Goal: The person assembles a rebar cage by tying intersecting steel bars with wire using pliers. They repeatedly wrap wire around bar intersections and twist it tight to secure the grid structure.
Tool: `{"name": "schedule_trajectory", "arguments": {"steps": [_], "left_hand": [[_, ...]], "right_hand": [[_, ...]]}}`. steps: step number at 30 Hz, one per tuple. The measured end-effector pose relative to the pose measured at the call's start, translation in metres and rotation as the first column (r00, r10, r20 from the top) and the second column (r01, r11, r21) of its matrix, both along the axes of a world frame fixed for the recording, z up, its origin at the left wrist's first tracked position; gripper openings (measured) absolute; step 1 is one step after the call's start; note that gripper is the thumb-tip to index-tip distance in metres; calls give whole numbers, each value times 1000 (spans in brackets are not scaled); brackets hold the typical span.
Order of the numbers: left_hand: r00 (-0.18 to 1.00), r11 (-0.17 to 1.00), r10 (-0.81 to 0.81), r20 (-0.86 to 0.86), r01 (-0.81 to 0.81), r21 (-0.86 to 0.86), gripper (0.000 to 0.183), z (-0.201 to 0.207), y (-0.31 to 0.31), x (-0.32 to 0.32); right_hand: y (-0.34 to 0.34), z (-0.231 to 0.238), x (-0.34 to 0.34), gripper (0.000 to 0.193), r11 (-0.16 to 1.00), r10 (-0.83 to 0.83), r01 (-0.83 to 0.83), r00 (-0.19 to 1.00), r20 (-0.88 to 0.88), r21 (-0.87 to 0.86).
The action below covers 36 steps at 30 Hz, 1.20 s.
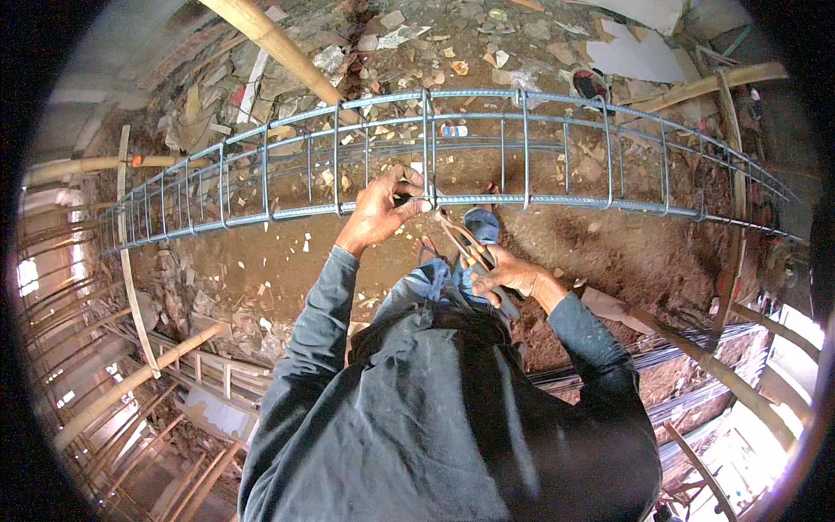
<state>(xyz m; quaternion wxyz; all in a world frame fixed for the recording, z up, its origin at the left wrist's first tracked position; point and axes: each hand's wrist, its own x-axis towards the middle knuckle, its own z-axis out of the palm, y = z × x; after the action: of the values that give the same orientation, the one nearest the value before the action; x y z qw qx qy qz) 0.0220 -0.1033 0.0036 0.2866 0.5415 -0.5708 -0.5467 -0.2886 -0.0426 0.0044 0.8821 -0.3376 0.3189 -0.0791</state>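
Note:
A long rebar cage [304,211] of ribbed steel bars and rectangular stirrups stretches across in front of me. My left hand [380,209] is closed at its near lower bar, thumb and fingers around the spot where a stirrup crosses. Whether a thin tie wire is between those fingers is too small to see. In my right hand [506,272] is a pair of pincers [456,231], gripped by the handles. Their jaws are up against the same crossing, just right of my left thumb.
Bamboo poles [274,48] and wooden posts [129,261] stand around the cage. Rubble and scraps litter the dirt floor [557,252]. Bundled steel bars [670,357] lie behind me at the right. My sandalled foot [426,250] is below the cage.

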Motion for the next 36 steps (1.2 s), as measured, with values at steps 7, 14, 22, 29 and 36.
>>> {"name": "schedule_trajectory", "arguments": {"steps": [7,14,22,29,36], "left_hand": [[992,999,-22,127,28,-44,42,20,2,-2],[987,998,-28,159,35,-44,43,26,3,-1],[986,977,-24,162,57,-205,44,19,5,2],[970,979,-59,236,102,-174,45,16,3,3],[967,978,-80,242,123,-169,46,16,4,4]], "right_hand": [[26,-7,9,84,790,-145,-126,912,-383,-600],[47,13,16,52,747,-286,-221,745,-603,-627],[35,-5,13,48,923,-215,104,938,-271,-370],[10,24,6,54,928,-77,-66,929,-362,-367],[25,31,21,30,952,-160,50,921,-355,-301]]}}
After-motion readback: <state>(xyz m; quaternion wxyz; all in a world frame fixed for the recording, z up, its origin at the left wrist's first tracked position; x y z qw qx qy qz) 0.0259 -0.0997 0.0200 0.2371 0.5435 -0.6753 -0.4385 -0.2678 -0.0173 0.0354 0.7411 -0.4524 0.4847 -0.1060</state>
